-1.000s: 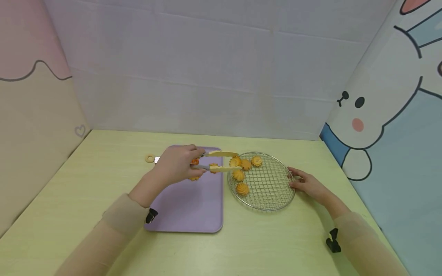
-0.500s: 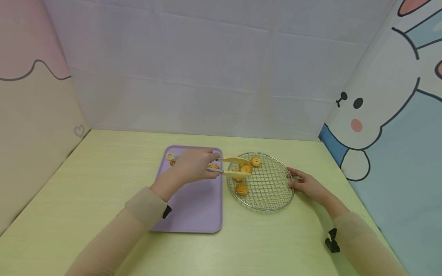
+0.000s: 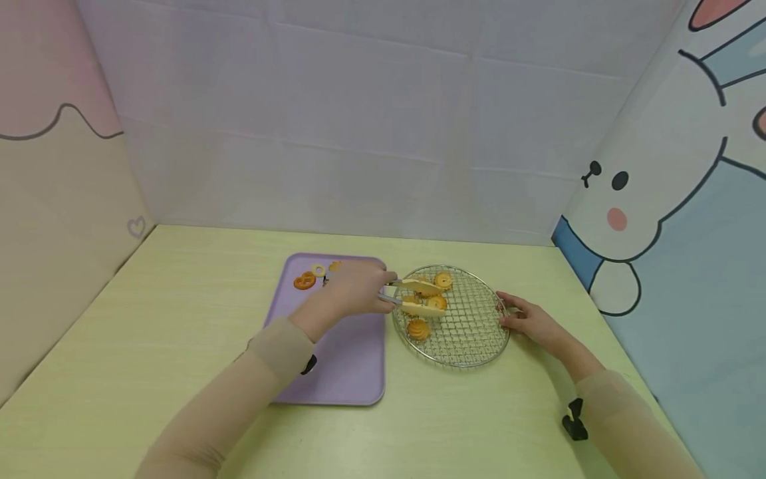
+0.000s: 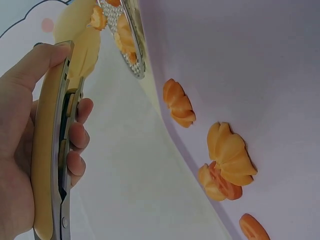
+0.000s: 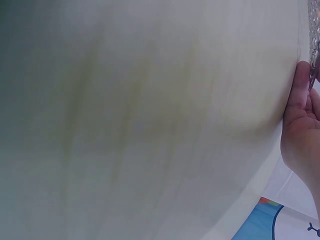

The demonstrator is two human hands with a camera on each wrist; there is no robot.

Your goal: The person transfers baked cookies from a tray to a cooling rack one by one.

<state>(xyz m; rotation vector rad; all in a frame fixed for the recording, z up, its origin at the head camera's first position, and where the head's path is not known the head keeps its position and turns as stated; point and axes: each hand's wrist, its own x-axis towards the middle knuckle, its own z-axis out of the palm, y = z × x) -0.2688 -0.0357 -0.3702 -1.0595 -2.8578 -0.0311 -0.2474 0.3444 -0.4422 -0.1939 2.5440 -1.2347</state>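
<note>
My left hand (image 3: 359, 287) grips a pair of tongs (image 3: 419, 309) with pale yellow tips, its fingers wrapped round the handle in the left wrist view. The tips reach over the left part of a round wire rack (image 3: 473, 326). A golden cookie (image 3: 437, 303) shows between them; whether they pinch it I cannot tell. Several other golden cookies lie on the rack, including a swirled cookie (image 3: 419, 329) near the front and a round cookie (image 3: 443, 280) at the back. My right hand (image 3: 526, 319) holds the rack's right rim between thumb and fingers.
Left of the rack lies a purple tray (image 3: 353, 379), partly under my left arm. At its back are a pretzel (image 3: 304, 280), a ring-shaped cookie (image 3: 318, 270) and more small cookies. White and printed panels stand behind and beside the table (image 3: 179, 299).
The left hand and tongs have moved right from the tray to farther over the rack, and the cookie between the tips has shifted right and nearer. The right hand stays at the rim.
</note>
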